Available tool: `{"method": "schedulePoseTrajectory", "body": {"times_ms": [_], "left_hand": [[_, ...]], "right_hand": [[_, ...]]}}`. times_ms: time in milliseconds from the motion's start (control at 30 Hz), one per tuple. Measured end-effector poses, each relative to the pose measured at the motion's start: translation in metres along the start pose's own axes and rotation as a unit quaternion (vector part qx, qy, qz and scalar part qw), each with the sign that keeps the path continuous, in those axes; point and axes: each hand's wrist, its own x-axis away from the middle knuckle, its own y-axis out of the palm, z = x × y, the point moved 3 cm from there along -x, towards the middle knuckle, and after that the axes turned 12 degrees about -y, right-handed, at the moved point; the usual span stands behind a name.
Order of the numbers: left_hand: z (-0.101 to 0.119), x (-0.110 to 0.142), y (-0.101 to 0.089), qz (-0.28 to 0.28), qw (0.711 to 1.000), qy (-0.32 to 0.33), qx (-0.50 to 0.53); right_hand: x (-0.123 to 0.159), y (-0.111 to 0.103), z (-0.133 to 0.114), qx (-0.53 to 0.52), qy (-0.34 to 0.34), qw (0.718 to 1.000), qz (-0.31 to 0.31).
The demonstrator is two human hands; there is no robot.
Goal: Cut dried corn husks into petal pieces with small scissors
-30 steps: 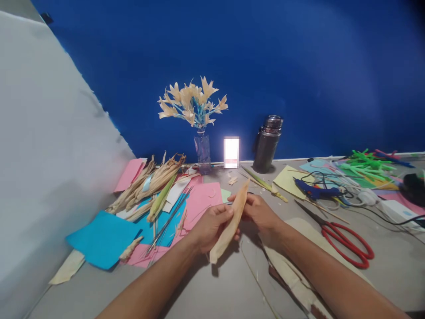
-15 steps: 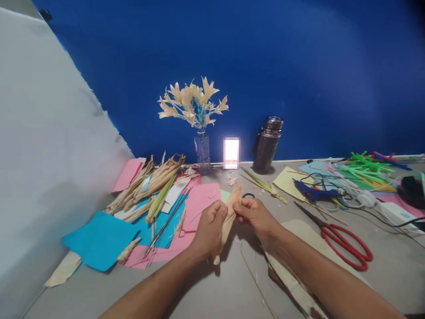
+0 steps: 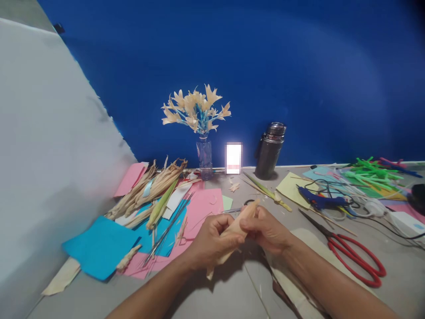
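A pale dried corn husk [image 3: 237, 226] is held between both hands above the table. My left hand [image 3: 215, 239] is closed on its lower part, thumb lying across the front. Pinching the upper part, my right hand [image 3: 265, 228] has its thumb pressed on the husk and its other fingers mostly hidden behind it. The husk tilts, with its tip pointing up and right and its narrow end hanging below my left hand. Behind my hands lies a small pair of scissors [image 3: 249, 203], partly covered. Large red-handled scissors [image 3: 357, 257] lie right of my right forearm.
A glass vase [image 3: 204, 159] with husk flowers [image 3: 195, 106] stands by the blue wall, near a dark thermos [image 3: 270, 153]. At left are bundled dried husks [image 3: 159, 181], wires [image 3: 169, 228] and blue paper [image 3: 101, 248]. At right lie a blue glue gun [image 3: 320, 198], cables and green pipe cleaners [image 3: 372, 173].
The husk has tipped from nearly upright to slanting right. My left thumb has moved across it, and my right hand has shifted slightly right. The whole view has shifted a little.
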Motion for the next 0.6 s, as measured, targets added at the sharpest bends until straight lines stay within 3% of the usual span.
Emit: {"method": "schedulePoseTrajectory", "body": {"times_ms": [200,433,600], "left_hand": [[0.009,0.007,-0.002,-0.090,0.993,-0.052,0.055],[0.013,0.009,-0.004,-0.117,0.990,-0.061,0.047],[0.009,0.006,-0.007,-0.121,0.991,-0.063,0.005]], "right_hand": [[0.007,0.004,-0.006,-0.058,-0.015,0.998,-0.034],[0.004,-0.002,-0.011,-0.071,-0.037,0.995,-0.056],[0.001,-0.006,-0.011,-0.048,-0.015,0.995,-0.081]]}}
